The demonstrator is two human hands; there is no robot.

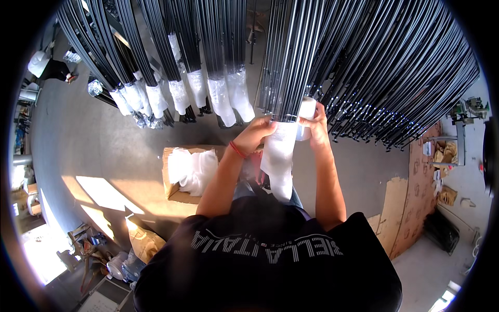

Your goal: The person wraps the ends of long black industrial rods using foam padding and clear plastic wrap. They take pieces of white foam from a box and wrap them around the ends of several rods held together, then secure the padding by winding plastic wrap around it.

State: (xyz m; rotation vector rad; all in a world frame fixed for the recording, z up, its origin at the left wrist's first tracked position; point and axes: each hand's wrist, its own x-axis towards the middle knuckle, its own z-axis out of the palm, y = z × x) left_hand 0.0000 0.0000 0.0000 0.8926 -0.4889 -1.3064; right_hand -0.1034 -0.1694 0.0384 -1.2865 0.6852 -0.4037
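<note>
A bundle of thin black rods hangs in front of me, its lower end inside a white foam-like sleeve. My left hand is closed on the left side of this sleeve near its top, thumb toward the rods. On the other side, my right hand grips a white roll, which looks like tape or film, against the sleeve's upper edge. The fingers behind the sleeve and roll are partly hidden.
At left hang several black rod bundles with white-wrapped ends. Many unwrapped rods fill the right. A cardboard box with white sleeves sits at lower left, near a brown paper bag. Another person is far left.
</note>
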